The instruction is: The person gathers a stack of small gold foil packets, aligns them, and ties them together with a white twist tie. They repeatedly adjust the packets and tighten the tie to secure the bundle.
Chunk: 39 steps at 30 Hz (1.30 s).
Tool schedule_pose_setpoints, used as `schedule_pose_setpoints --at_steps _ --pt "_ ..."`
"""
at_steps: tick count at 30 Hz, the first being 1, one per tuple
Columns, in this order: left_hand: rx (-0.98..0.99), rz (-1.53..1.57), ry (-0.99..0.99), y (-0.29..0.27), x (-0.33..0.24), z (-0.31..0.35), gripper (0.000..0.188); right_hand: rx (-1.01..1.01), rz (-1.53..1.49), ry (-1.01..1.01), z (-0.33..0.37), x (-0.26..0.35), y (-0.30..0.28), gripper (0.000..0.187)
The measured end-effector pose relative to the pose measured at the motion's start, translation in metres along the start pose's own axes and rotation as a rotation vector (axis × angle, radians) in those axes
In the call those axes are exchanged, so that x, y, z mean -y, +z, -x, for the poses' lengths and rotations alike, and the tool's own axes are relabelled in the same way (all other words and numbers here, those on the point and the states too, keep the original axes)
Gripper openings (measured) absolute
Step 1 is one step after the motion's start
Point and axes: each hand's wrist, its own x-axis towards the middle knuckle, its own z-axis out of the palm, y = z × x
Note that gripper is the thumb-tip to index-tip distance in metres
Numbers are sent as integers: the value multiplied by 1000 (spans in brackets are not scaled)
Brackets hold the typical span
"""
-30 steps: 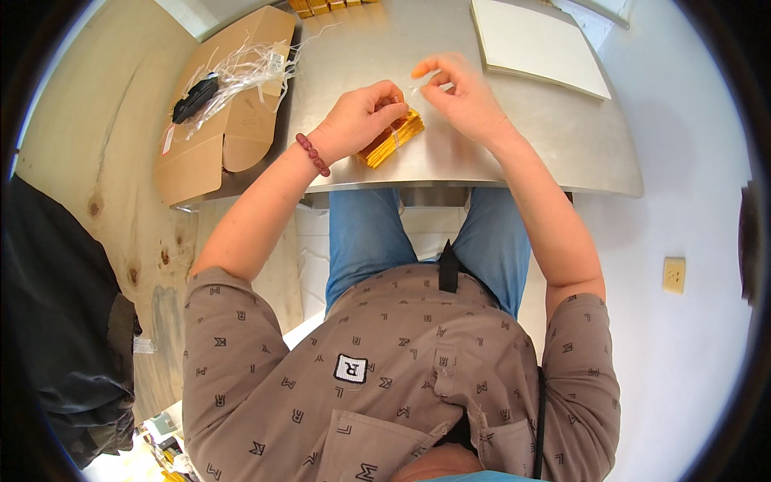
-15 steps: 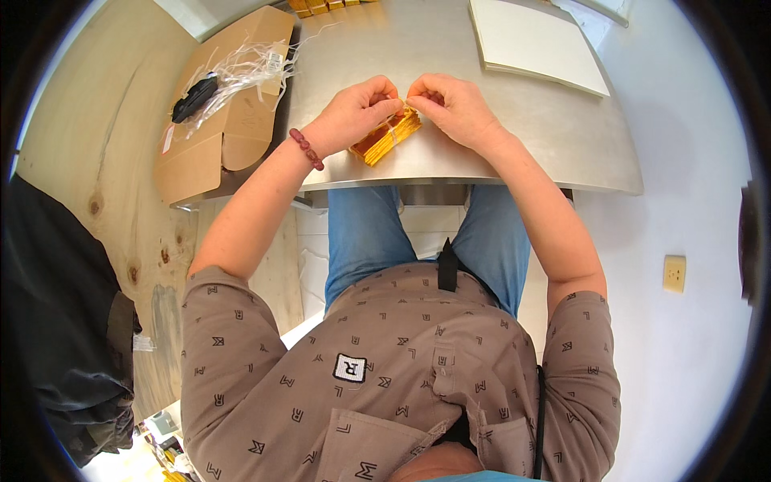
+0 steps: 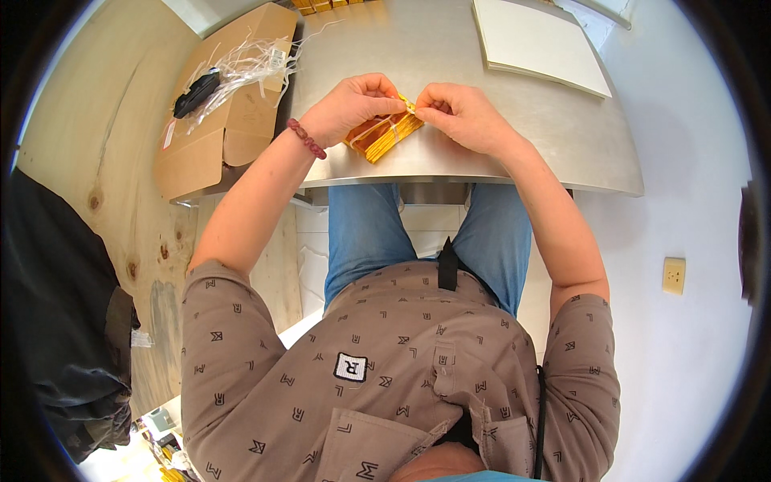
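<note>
A bundle of flat, shiny yellow-gold packets (image 3: 395,143) lies at a slant near the front edge of the metal table. A thin whitish strip (image 3: 393,126) runs around it. My left hand (image 3: 351,108), with a dark red beaded bracelet on the wrist, is closed in a pinch at the bundle's upper side. Facing it, my right hand (image 3: 464,115) pinches at the bundle's far right corner. Thumb and forefinger of each hand meet close to a pale knot-like spot on the strip. The strip's ends are mostly hidden by my fingers.
At left on the table, a brown cardboard box (image 3: 233,140) carries a tangle of white strips (image 3: 261,68) and a black object (image 3: 197,94). White sheets or boards (image 3: 542,48) are stacked at the back right. More yellow bundles (image 3: 329,5) stand at the far edge.
My hands have drawn slightly apart, the right one moving a little right and nearer. More of the bundle's top and the strip shows between them.
</note>
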Motion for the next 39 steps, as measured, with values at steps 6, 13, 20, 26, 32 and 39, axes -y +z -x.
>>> schedule_pose_setpoints --at_steps 6,13,20,26,32,39 --pt "-39 -64 34 2 3 -3 13 -124 74 -196 -6 -2 6 12" --pt "-177 -430 287 10 12 0 10 -120 -101 -113 -13 3 19 16" --pt "-294 -844 473 25 6 10 9 -133 -29 -92 -9 -2 17 19" --pt "-300 -1053 652 24 3 7 11 -150 -65 -84 -12 -4 20 21" --pt "-305 -1119 753 24 6 3 10 -148 -122 -12 -18 -8 20 19" --pt "-363 -1076 842 24 10 8 9 41 -317 81 -31 -13 10 21"
